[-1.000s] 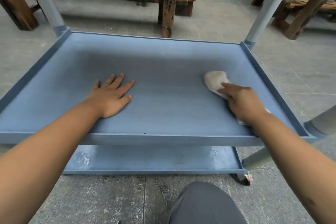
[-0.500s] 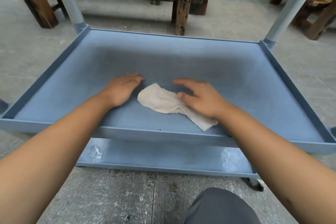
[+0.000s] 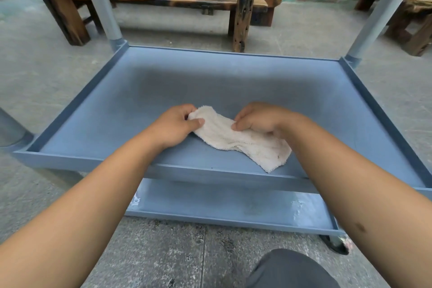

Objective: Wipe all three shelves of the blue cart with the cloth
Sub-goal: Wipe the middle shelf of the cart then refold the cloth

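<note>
While both hands pinch the cloth on the middle shelf, wiping is paused. Left hand & right hand are each clamped on one end; next probably refold, then wipe again.

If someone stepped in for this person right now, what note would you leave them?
Left hand pinches one end of the cloth; right hand grips it near the middle.
The cloth lies on the middle shelf of the blue cart, near the front edge.
Done: cannot tell how much is wiped.
Left: the bottom shelf shows pale smears at both ends; the top shelf is barely in view, so check it.
</note>
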